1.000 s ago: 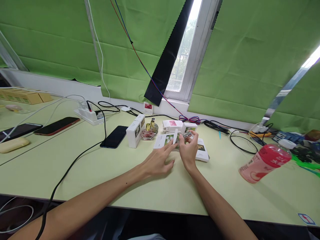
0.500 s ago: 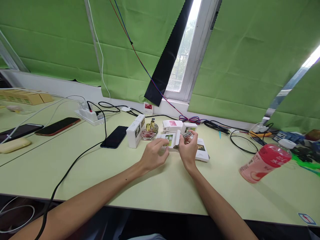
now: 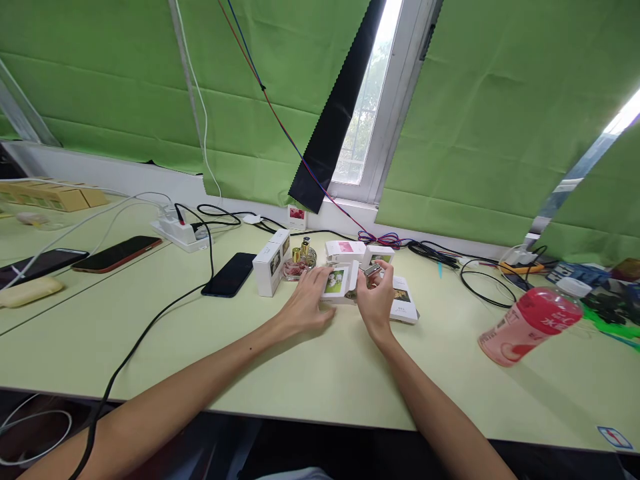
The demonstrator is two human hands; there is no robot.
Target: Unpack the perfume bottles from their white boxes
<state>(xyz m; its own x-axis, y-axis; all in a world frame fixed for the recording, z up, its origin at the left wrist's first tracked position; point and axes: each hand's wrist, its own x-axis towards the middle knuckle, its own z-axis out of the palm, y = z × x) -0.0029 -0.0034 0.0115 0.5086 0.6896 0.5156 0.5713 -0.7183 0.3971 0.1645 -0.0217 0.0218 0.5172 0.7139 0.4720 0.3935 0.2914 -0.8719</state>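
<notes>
The left hand [image 3: 303,303], fingers spread, should brace the box [image 3: 334,282] squarely, aligned with the bottle [image 3: 372,270] pinched by the right hand's [image 3: 377,301] fingers.

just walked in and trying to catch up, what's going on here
A person has the left hand at one end of a small white box with an open flap. The right hand holds a small silver item by that flap; the fingers partly hide it. Two gold-capped bottles stand nearby, beside an upright box.
</notes>
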